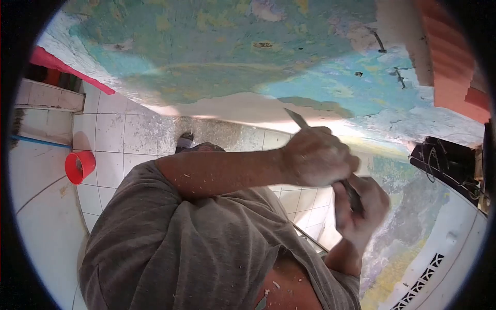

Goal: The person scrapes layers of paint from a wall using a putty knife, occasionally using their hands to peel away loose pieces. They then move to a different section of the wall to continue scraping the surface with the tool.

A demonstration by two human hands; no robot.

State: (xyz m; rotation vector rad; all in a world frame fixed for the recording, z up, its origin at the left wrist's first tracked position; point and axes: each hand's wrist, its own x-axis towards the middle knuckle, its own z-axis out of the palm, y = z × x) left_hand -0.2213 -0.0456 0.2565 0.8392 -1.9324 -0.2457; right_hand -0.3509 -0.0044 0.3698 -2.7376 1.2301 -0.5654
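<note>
A knife-like scraper with a flat, pointed metal blade (pixel 296 118) juts from the top of my left hand (pixel 318 156), whose fingers are wrapped round it. Close below, my right hand (pixel 364 206) is closed about a dark length (pixel 354 197) that looks like the lower end of the same tool, though the part between is hidden by my fingers. Both hands are slightly blurred. The blade's tip is in front of the wall (pixel 222 57), where blue-green paint is patchy and a pale bare strip shows; whether it touches cannot be made out. Flecks cling to my left forearm.
A red bucket (pixel 80 167) stands on the white tiled floor (pixel 111 132) at the left. Metal hooks (pixel 380 42) stick out of the wall at the upper right. A black object with loose wires (pixel 443 164) is at the right. Debris covers the floor by the wall.
</note>
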